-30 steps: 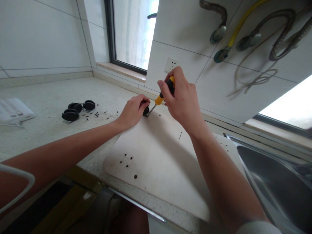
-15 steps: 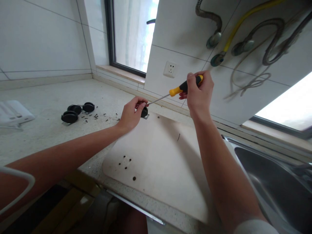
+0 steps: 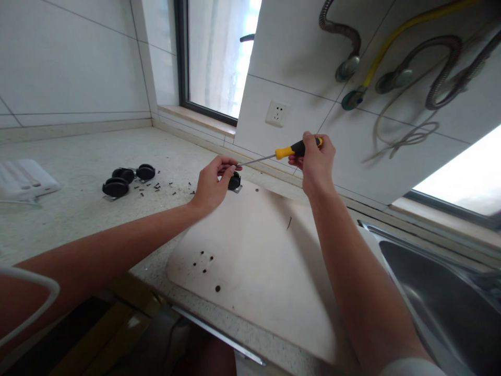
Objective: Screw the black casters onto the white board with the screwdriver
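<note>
My right hand is wrapped round the yellow and black handle of a screwdriver. Its thin metal shaft slants down to the left, ending at the fingertips of my left hand. Those fingers are pinched together around the tip, and whatever they hold there is too small to make out. Just under them stands a black caster with a metal plate, at the far left corner of a white board. The near left corner of the board has several small holes.
Loose black casters lie on the speckled counter at left, with several small screws scattered beside them. A white device with a cable sits farther left. At right is a steel sink. Hoses and a socket are on the wall.
My right hand and the screwdriver handle have come lower, so the shaft lies flatter. The left hand stays at the tip by the caster. The whole view has shifted slightly.
</note>
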{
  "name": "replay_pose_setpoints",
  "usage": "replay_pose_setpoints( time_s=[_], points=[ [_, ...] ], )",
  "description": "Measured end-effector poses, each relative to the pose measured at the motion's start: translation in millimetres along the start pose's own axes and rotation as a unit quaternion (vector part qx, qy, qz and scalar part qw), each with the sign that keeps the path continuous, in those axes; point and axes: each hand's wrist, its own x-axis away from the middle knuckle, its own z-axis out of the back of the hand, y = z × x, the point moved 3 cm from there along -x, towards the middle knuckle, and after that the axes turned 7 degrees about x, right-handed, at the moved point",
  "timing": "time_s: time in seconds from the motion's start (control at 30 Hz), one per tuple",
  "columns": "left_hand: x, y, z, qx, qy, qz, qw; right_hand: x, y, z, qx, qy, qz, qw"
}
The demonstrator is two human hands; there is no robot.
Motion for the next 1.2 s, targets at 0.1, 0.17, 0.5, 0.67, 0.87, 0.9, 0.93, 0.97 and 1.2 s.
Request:
replay_pose_setpoints(
  time_s=[0.1, 0.17, 0.5, 0.67, 0.87, 0.9, 0.93, 0.97, 1.2],
  points=[
    [1.1, -1.0, -0.3, 0.005, 0.006, 0.009, 1.0, -2.0, 5.2, -0.9, -0.008, 0.002, -0.029, 1.0],
    [1.6, -1.0, -0.1, 0.002, 0.009, 0.009, 1.0, -3.0, 8.8, -1.2, -0.013, 0.002, -0.045, 0.999],
    [2.5, 0.5, -0.2, -0.005, 0.01, -0.009, 1.0, -3.5, 16.2, -2.0, -0.04, 0.007, -0.089, 0.995],
    [2.3, -0.9, 0.3, 0.007, 0.011, 0.001, 1.0, -0.1, 21.2, -2.9, -0.054, 0.008, -0.119, 0.991],
    [0.9, -5.3, 0.9, 0.009, 0.004, -0.015, 1.0, 1.7, 24.8, -3.9, -0.064, 0.004, -0.134, 0.989],
    [0.9, -5.8, 0.9, 0.009, 0.002, -0.024, 1.0, 1.2, 23.9, -3.6, -0.065, 0.007, -0.131, 0.989],
    [1.2, -6.1, 1.0, 0.008, 0.001, -0.033, 0.999, 0.5, 22.5, -2.9, -0.064, 0.01, -0.127, 0.99],
    [1.6, -6.3, 1.3, 0.005, 0.001, -0.042, 0.999, -0.5, 20.7, -1.9, -0.064, 0.016, -0.122, 0.99],
    [5.3, -2.5, 5.0, -0.164, -0.015, -0.078, 0.983, -5.7, -1.7, 8.5, -0.064, 0.079, -0.054, 0.993]
  ],
)
